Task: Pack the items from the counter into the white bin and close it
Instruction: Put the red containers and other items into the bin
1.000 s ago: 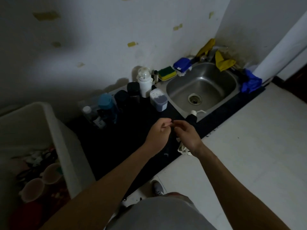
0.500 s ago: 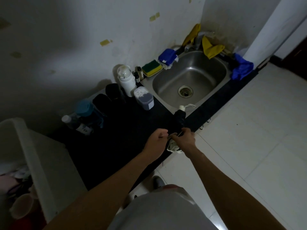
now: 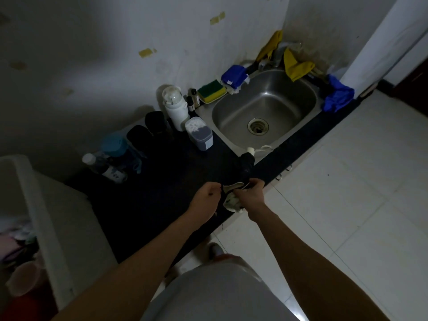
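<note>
Both hands worked a pale crumpled bag (image 3: 231,201) at the counter (image 3: 162,205) edge: right hand (image 3: 251,193) clenched around it, left hand (image 3: 206,196) apparently pinching its rim; next, carrying it to the white bin (image 3: 46,218).

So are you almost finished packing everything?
Not nearly. The white bin is open with a few cups already inside. Both hands, left and right, are fiddling with a dark pouch at the counter edge. The white bottle, blue-capped bottle and grey container wait.
</note>
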A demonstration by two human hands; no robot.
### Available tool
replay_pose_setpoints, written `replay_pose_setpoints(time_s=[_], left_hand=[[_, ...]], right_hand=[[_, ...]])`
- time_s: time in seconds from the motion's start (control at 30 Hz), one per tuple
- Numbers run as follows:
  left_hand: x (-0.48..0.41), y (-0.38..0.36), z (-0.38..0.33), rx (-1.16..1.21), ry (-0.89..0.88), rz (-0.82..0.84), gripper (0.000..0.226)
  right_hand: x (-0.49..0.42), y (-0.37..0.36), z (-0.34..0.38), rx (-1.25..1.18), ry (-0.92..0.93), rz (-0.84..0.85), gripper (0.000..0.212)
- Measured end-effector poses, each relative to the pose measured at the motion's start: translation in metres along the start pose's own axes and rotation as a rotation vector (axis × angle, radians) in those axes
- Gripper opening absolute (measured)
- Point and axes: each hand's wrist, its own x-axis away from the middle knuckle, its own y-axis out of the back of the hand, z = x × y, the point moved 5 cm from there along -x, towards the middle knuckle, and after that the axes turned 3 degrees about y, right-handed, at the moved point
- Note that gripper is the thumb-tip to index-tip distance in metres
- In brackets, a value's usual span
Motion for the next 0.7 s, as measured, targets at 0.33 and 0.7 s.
replay_pose_setpoints(time_s=[0.33,0.7], left_hand=[[0.02,0.061,-0.042,0.124,-0.062,-0.087,0.046],[0.067,0.152,-0.066,0.194,-0.166,-0.243,0.065]], right_hand=[[0.07,-0.045,0.054,-0.226,0.316,0.254,0.047],[0.141,-0.111,0.127,-0.156,0.568,0.673,0.04]])
